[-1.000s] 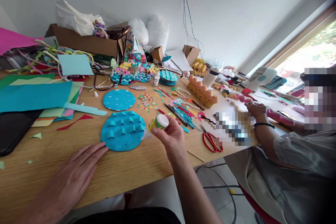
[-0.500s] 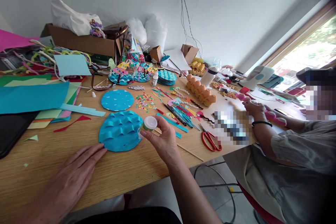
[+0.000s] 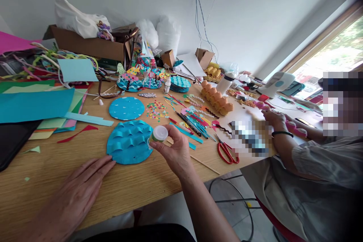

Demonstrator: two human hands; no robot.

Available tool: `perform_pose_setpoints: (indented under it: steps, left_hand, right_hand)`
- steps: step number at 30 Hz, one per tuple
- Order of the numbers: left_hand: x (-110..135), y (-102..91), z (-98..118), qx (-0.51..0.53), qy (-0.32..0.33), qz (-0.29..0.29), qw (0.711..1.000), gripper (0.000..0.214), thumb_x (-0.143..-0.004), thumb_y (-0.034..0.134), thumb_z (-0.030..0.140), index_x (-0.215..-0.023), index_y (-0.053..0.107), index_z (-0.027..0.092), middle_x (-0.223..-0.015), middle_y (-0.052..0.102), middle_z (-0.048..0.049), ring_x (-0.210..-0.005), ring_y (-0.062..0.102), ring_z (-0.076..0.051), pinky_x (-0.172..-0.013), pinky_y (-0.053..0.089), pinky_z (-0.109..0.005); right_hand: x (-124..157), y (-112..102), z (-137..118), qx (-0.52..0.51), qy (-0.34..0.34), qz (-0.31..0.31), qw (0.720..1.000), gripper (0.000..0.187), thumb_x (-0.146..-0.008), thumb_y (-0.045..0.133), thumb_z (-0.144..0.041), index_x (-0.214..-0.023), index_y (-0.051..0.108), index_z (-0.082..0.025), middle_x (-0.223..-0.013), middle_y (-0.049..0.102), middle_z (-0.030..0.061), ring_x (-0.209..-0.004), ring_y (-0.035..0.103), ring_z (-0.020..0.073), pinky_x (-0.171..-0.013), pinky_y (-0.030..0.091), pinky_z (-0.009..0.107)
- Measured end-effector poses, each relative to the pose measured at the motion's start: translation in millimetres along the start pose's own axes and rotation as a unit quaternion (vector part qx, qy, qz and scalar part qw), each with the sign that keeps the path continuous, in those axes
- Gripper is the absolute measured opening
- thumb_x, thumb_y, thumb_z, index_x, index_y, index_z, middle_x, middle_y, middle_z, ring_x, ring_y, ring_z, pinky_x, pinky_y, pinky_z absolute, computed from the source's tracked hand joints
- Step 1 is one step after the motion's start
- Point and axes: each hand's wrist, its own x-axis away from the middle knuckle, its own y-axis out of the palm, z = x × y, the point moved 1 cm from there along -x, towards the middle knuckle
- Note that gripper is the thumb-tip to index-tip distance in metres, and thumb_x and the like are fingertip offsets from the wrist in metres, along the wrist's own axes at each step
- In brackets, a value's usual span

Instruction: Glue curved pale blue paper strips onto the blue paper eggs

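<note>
My left hand (image 3: 75, 187) lies flat on the table, fingers stretched out. Its fingertips touch the lower left edge of a blue paper disc (image 3: 127, 149) that carries rows of curled blue strips. In my right hand (image 3: 176, 151) a small glue bottle (image 3: 160, 133) is tipped over, its pale round base turned up toward me. The bottle's nozzle end is hidden, over the right edge of the disc. Behind lies a second blue disc (image 3: 126, 108) with small pale marks, beside a heap of coloured paper dots (image 3: 157, 110).
Red-handled scissors (image 3: 227, 153), a thin wooden stick (image 3: 204, 164) and several pens (image 3: 188, 124) lie to the right. Coloured paper sheets (image 3: 34, 104) are stacked at left. An orange egg carton (image 3: 217, 99) stands farther back. Another person's hands (image 3: 275, 119) work at the right.
My right hand and the glue bottle have shifted very slightly left. My left hand and the disc stay where they were. The person at the right has moved their head a little.
</note>
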Motion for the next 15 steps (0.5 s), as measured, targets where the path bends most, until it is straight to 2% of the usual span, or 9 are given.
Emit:
perform_pose_setpoints:
  steps: [4, 8, 12, 15]
  left_hand:
    - [-2, -1.7, 1, -0.017, -0.002, 0.0, 1.0, 0.06, -0.088, 0.035, 0.021, -0.142, 0.015, 0.035, -0.123, 0.06, 0.0015, -0.103, 0.06, -0.016, -0.092, 0.045, -0.027]
    - [-2, -0.4, 0, -0.017, 0.014, 0.015, 1.0, 0.059, -0.088, 0.034, 0.019, -0.143, 0.017, 0.033, -0.122, 0.06, 0.0006, -0.103, 0.06, -0.016, -0.093, 0.044, -0.026]
    - [-3, 0.6, 0, -0.014, 0.02, 0.031, 0.999, 0.059, -0.086, 0.035, 0.017, -0.142, 0.021, 0.032, -0.12, 0.061, 0.0007, -0.101, 0.061, -0.015, -0.092, 0.043, -0.023]
    - [-2, 1.9, -2, 0.005, 0.009, 0.031, 0.999, 0.058, -0.086, 0.035, 0.019, -0.141, 0.023, 0.033, -0.122, 0.06, 0.0019, -0.101, 0.061, -0.015, -0.092, 0.044, -0.022]
  right_hand:
    - [0, 0, 4, -0.011, 0.007, -0.008, 1.0, 0.02, -0.064, 0.075, -0.029, -0.076, 0.061, -0.021, -0.075, 0.064, -0.0024, -0.072, 0.057, 0.0154, -0.069, 0.043, 0.026]
    - [1, -2, 13, -0.105, 0.044, 0.037, 0.993, 0.026, -0.061, 0.077, -0.028, -0.08, 0.06, -0.022, -0.075, 0.062, -0.0027, -0.073, 0.055, 0.0154, -0.07, 0.043, 0.027]
    - [0, -3, 19, -0.251, 0.09, 0.067, 0.961, 0.028, -0.058, 0.078, -0.025, -0.08, 0.06, -0.022, -0.073, 0.061, -0.0045, -0.069, 0.055, 0.0132, -0.067, 0.045, 0.026]
    - [-2, -2, 19, -0.322, 0.11, 0.088, 0.936, 0.029, -0.057, 0.078, -0.022, -0.08, 0.062, -0.022, -0.073, 0.063, -0.0052, -0.068, 0.056, 0.0117, -0.067, 0.045, 0.024]
